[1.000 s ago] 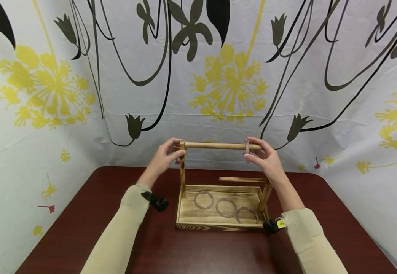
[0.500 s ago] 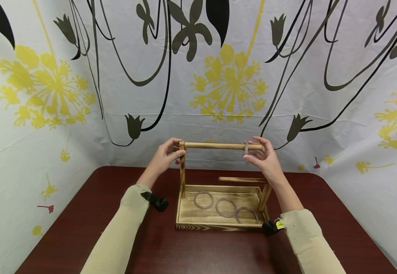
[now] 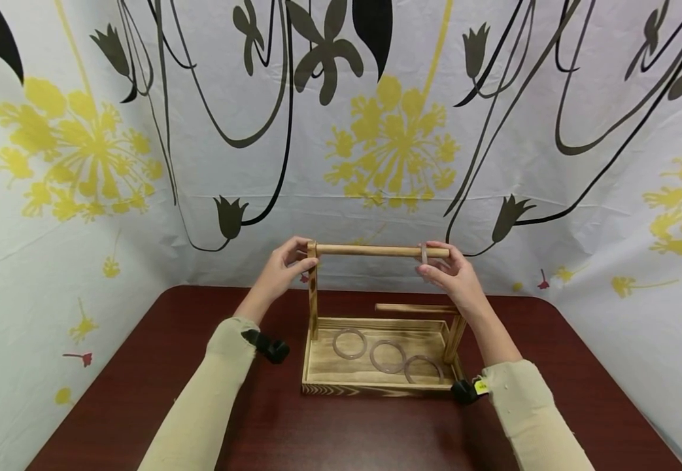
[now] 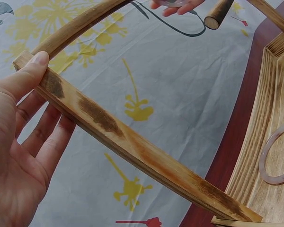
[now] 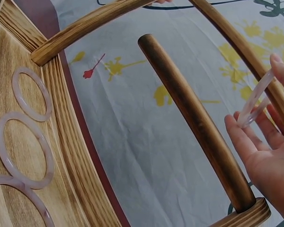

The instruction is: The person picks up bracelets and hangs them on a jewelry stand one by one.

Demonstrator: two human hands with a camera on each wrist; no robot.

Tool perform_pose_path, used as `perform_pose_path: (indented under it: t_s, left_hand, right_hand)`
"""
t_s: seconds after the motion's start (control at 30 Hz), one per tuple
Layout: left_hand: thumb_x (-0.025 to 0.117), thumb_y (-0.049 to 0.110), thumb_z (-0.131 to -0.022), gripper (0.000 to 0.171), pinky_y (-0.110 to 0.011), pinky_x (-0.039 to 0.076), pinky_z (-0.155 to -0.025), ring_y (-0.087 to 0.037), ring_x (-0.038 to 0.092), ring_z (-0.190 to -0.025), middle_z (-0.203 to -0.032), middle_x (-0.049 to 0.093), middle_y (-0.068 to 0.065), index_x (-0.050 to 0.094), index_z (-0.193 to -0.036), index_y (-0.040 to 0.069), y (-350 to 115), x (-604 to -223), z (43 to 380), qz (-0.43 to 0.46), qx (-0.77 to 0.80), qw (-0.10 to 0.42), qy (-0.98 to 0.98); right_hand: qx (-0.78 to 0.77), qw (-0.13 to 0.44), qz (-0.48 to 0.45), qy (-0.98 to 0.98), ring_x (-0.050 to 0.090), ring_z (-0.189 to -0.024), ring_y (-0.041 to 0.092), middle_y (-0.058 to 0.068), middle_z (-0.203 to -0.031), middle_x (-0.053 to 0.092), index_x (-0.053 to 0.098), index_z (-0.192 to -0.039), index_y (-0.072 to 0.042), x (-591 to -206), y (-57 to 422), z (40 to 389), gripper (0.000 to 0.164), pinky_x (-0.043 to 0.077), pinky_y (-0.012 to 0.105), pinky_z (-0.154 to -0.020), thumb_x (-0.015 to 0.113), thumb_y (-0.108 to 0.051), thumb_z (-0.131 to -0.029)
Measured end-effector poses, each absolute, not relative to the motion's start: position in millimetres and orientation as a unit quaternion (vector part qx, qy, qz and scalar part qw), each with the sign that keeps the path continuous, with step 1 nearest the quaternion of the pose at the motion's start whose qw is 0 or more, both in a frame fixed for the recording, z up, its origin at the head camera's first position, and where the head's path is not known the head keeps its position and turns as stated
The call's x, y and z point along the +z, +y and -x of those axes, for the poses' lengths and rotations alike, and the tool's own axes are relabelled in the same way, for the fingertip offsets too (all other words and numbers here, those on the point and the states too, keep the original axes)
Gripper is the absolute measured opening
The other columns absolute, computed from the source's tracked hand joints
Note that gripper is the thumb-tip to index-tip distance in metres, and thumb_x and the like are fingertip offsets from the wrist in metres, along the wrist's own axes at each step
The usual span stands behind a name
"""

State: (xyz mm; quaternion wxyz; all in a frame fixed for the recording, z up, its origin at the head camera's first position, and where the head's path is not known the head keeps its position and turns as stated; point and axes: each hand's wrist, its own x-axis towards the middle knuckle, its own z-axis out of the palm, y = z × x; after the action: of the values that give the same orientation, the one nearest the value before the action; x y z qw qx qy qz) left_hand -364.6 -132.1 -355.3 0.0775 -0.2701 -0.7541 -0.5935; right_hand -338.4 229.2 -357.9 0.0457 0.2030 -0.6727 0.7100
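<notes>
A wooden stand has a tray base (image 3: 370,391), a left post (image 4: 146,146) and a top rod (image 3: 370,250) that runs from it to a free right end. My left hand (image 3: 282,267) grips the post's top, thumb in front and fingers behind. A pale translucent bangle (image 5: 256,97) encircles the rod close to its free end. Holding that bangle between thumb and fingers is my right hand (image 3: 460,281); the rod's tip lies inside the hand's grasp. Three similar bangles lie flat in the tray: a left one (image 3: 350,358), a middle one (image 3: 388,372) and a right one (image 3: 425,357).
Below the top rod, a shorter lower rod (image 3: 417,309) points left from the right post (image 3: 454,340). The stand sits on a dark red table (image 3: 341,432). Behind hangs a white cloth (image 3: 293,163) with printed flowers. Both wrists carry small black cameras.
My right fingers lifted slightly off the bangle's top, then came down behind it. The bangle has barely shifted on the rod. My left hand has stayed on the post.
</notes>
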Motion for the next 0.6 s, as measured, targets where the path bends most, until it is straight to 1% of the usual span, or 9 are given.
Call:
perform_pose_path:
  t_s: [0.1,0.2,0.27,0.43,0.6]
  left_hand:
    - [0.061,0.008,-0.099,0.029,-0.027,0.052,-0.063,-0.015,0.061,-0.091,-0.115,0.062,-0.026,0.056,-0.126,-0.001,-132.0,-355.1,364.2,0.269,-0.594,0.077,-0.755]
    - [0.061,0.009,-0.099,0.029,-0.027,0.052,-0.064,-0.014,0.062,-0.091,-0.115,0.062,-0.025,0.056,-0.126,-0.001,-132.1,-354.3,363.1,0.267,-0.595,0.077,-0.754]
    - [0.062,0.009,-0.099,0.029,-0.027,0.052,-0.064,-0.013,0.062,-0.091,-0.114,0.063,-0.023,0.056,-0.126,0.0,-132.0,-354.0,362.5,0.265,-0.597,0.076,-0.753]
    - [0.062,0.008,-0.099,0.028,-0.027,0.052,-0.065,-0.01,0.062,-0.091,-0.113,0.063,-0.021,0.057,-0.126,0.0,-132.0,-354.4,362.6,0.267,-0.597,0.08,-0.752]
    - [0.061,0.006,-0.098,0.029,-0.033,0.053,-0.064,-0.011,0.062,-0.088,-0.111,0.062,-0.019,0.056,-0.126,-0.001,-131.6,-355.8,364.6,0.274,-0.603,0.081,-0.745]
  right_hand:
    - [0.73,0.023,-0.205,-0.651,0.064,-0.118,0.008,-0.006,-0.133,0.054,0.038,-0.145,-0.004,-357.3,229.4,338.3,0.052,0.055,0.024,-0.095,0.061,-0.004,-0.098]
    - [0.74,0.012,-0.206,-0.64,0.064,-0.121,0.011,-0.003,-0.134,0.052,0.035,-0.147,-0.002,-356.8,229.9,338.0,0.054,0.055,0.027,-0.097,0.06,-0.005,-0.099]
    - [0.741,0.01,-0.207,-0.639,0.063,-0.122,0.012,-0.002,-0.135,0.051,0.036,-0.146,-0.004,-356.6,230.3,338.2,0.053,0.054,0.029,-0.098,0.06,-0.005,-0.099]
    - [0.737,0.007,-0.198,-0.647,0.063,-0.12,0.009,-0.002,-0.133,0.05,0.042,-0.141,-0.014,-356.0,231.4,338.1,0.046,0.054,0.028,-0.097,0.06,-0.006,-0.099]
    - [0.733,0.0,-0.186,-0.655,0.063,-0.116,0.009,-0.004,-0.131,0.051,0.039,-0.145,-0.014,-355.5,232.3,336.0,0.05,0.055,0.023,-0.094,0.06,-0.008,-0.1]
